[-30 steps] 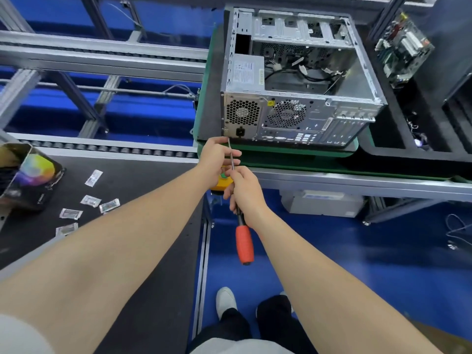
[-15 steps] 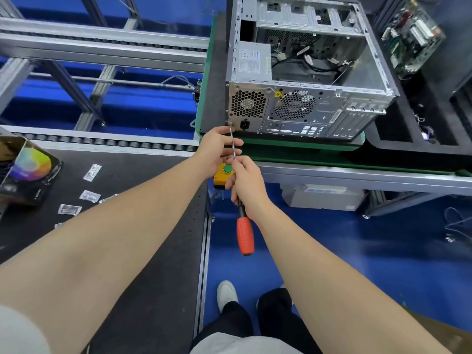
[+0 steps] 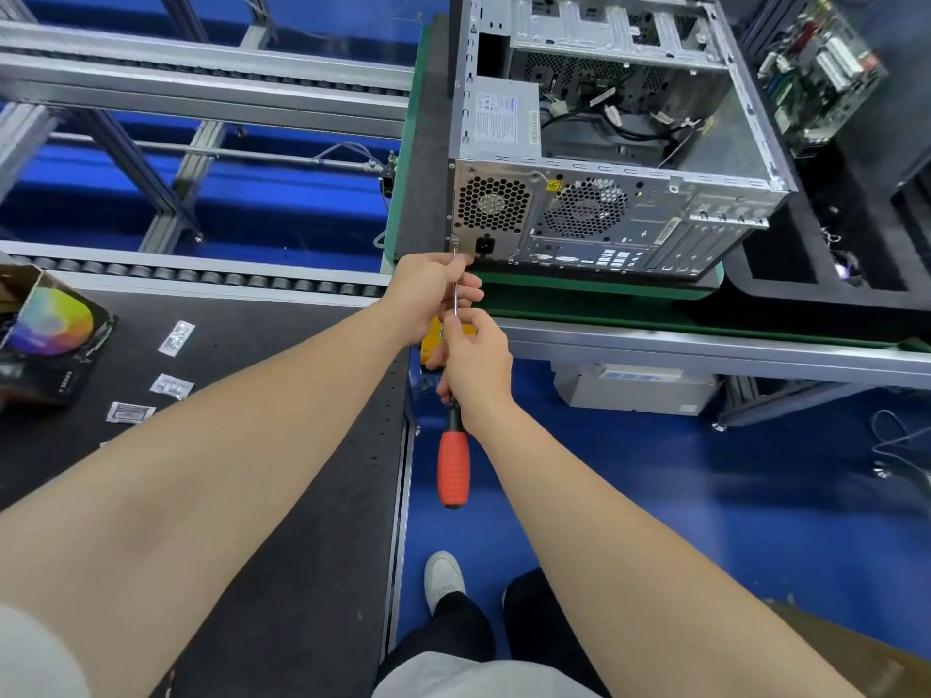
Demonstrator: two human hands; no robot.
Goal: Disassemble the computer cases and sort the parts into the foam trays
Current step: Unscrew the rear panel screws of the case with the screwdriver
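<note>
While the computer case (image 3: 604,209) lies open-sided on the green pallet (image 3: 579,300), the person works a rear-panel screw.
Case sits just beside the black foam tray (image 3: 816,299), power supply (image 3: 499,118) not yet out. Screwdriver (image 3: 453,466) points up at the rear panel's lower-left corner; right hand (image 3: 476,365) grips it above the orange handle, left hand (image 3: 428,289) curls round the shaft near the tip. Screw (image 3: 455,240) too small to read. Likely step: freeing the power supply. Next needs steady turning, tip seated, then catching the loose screw.
</note>
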